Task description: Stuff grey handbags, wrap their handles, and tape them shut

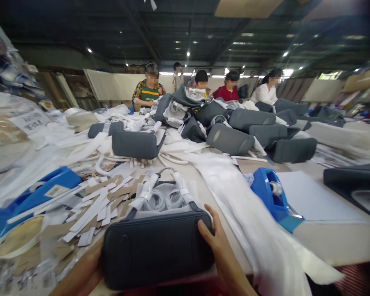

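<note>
Dark grey bag (158, 250) at near edge of table (323, 242), gripped at both ends, white-wrapped handles (146, 195) standing up. Right hand (217, 236) clasps right end, thumb (205, 233) on front face. Left hand (89, 265) holds left end; partly hidden, exact finger placement unclear. Paper strips (100, 209) left of bag; white sheeting (234, 197) and blue tape dispenser (263, 191) to right. More grey bags (230, 139) heaped beyond, co-workers (149, 92) behind them.

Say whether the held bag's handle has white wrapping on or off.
On, partly: white wrapping covers both sides of the handle on the dark bag, while a grey stretch shows at its top.
</note>
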The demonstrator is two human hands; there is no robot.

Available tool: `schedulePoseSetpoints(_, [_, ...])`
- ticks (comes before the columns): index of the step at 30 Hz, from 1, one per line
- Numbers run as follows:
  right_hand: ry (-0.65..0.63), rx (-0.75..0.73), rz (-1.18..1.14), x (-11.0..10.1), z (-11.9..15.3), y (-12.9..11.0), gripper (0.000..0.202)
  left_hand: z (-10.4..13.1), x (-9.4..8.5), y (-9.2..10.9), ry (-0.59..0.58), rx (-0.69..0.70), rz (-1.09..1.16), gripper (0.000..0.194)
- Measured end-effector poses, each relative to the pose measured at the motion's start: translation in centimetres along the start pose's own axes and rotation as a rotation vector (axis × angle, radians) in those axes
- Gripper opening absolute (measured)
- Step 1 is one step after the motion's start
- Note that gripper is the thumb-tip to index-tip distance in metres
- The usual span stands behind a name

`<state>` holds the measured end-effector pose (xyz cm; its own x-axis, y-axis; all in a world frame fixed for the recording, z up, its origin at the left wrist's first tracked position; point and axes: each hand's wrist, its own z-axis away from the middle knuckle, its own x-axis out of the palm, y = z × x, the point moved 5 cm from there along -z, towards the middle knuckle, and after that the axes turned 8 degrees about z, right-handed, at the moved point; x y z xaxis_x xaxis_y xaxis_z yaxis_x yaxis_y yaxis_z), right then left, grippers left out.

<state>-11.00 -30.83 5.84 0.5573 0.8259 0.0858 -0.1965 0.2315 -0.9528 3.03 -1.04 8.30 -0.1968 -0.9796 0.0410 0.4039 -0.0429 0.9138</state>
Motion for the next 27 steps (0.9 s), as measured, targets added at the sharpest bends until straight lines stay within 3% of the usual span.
schedulePoseSetpoints(2, [0.012, -0.076, 0.058, -0.1, 0.2, -0.3, 0.077, -0.9, 0.0, 3.8, -0.054, 0.082, -0.346, 0.065])
schedulePoseSetpoints(4, [0.020, -0.127, 0.111, -0.2, 0.4, -0.6, 0.069, -1.9, 2.2, 8.9, -0.069, 0.307, -0.733, 0.063])
schedulePoseSetpoints(5, [0.024, -0.146, 0.137, -0.2, 0.6, -0.8, 0.066, -2.2, 4.4, 11.3, -0.088, 0.452, -0.886, 0.060])
schedulePoseSetpoints(7, [0.026, -0.171, 0.187, -0.2, 1.0, -1.1, 0.062, -2.6, 10.7, 14.3, -0.329, 0.655, -1.063, 0.047])
schedulePoseSetpoints(9, [0.010, -0.192, 0.218, -0.2, 1.3, -1.4, 0.062, -2.4, 17.7, 14.9, -0.690, 0.784, -1.093, 0.040])
schedulePoseSetpoints(11, [-0.007, -0.215, 0.240, -0.1, 1.4, -1.3, 0.064, -2.4, 23.6, 13.3, -1.053, 0.761, -1.127, 0.040])
schedulePoseSetpoints(14, [0.010, -0.220, 0.312, -0.3, 1.1, -0.4, 0.069, -3.2, 28.7, 9.6, -1.347, 0.688, -1.206, 0.040])
schedulePoseSetpoints(16, [0.028, -0.251, 0.352, -0.5, 0.9, 0.2, 0.071, -4.1, 29.9, 7.4, -1.413, 0.690, -1.290, 0.039])
schedulePoseSetpoints(19, [0.063, -0.397, 0.390, -0.6, 0.8, 0.3, 0.074, -4.9, 29.7, 5.7, -1.455, 0.724, -1.357, 0.040])
schedulePoseSetpoints(23, [0.191, -0.527, 0.514, -1.4, 1.9, 0.7, 0.075, -5.3, 29.1, 5.4, -1.500, 0.762, -1.413, 0.037])
schedulePoseSetpoints(27, [0.311, -0.616, 0.585, -2.2, 3.3, 1.7, 0.057, -5.6, 29.3, 5.3, -1.554, 0.802, -1.424, 0.034])
